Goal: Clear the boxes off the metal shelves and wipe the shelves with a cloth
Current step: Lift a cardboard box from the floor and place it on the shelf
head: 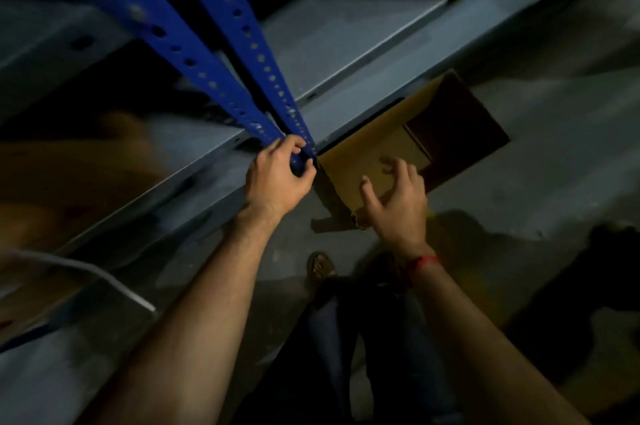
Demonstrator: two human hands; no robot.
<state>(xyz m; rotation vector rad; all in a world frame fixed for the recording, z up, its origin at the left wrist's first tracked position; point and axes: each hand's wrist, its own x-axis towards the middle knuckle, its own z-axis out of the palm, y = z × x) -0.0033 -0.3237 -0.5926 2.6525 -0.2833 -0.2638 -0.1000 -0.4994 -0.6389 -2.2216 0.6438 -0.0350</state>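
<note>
the left hand is wrapped tight round the blue upright of the rack, while the right hand hovers with fingers spread and nothing in it, just above the near flap of an open cardboard box. that box sits just beyond the right hand, tucked against the lowest grey shelf, which runs away past the left hand. no cloth shows anywhere. it's dim here: i'd worry a one-handed grab at that ragged flap could tear it or tip the box, and the sandalled foot right below the hands could catch a falling corner.
</note>
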